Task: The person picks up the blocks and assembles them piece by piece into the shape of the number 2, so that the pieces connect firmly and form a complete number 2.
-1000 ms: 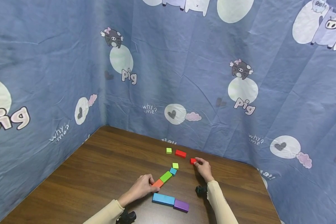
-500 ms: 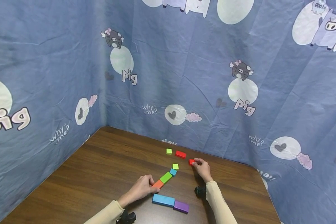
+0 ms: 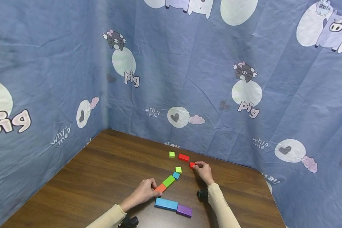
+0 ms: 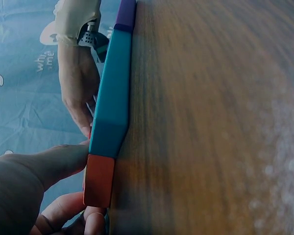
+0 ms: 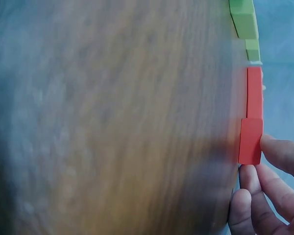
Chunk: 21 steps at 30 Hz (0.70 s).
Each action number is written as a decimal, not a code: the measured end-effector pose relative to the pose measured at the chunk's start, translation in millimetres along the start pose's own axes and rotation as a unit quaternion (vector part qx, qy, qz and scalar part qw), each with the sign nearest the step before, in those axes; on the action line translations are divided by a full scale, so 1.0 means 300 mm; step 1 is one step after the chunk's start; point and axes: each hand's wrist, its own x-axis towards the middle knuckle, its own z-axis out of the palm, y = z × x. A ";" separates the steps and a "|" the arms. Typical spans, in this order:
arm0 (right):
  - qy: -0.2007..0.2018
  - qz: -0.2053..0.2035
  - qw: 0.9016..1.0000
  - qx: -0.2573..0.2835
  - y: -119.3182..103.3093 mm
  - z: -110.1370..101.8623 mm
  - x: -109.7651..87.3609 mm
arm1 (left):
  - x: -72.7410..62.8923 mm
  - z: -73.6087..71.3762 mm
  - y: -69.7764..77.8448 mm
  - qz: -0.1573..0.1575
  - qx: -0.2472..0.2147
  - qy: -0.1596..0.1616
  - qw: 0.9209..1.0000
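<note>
Left hand (image 3: 143, 190) grips orange block (image 3: 161, 187).
Right hand (image 3: 204, 173) pinches small red block (image 3: 192, 165); at that block's ten o'clock, longer red block (image 3: 183, 157).

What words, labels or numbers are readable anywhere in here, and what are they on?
"pig": three times on the blue cloth, the leftmost cut by the picture's edge.
"why me?": three times on the same cloth.
"a!!": twice, low on the cloth, first letter unclear.
Too small to read: lettering in the pale bubble at upper right; a faint mark on the right sleeve.
Blocks: no readable text.
</note>
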 end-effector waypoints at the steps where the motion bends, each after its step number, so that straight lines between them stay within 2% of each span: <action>1: -0.003 -0.001 1.000 -0.001 -0.003 0.003 0.000 | 0.000 0.000 0.000 0.000 0.000 0.000 1.000; 9: -0.019 -0.008 1.000 0.004 -0.034 0.015 -0.004 | 0.004 0.004 -0.001 -0.005 0.015 0.004 1.000; 21: -0.013 -0.013 1.000 0.008 -0.056 0.056 -0.003 | 0.003 0.005 -0.003 -0.007 0.013 0.006 1.000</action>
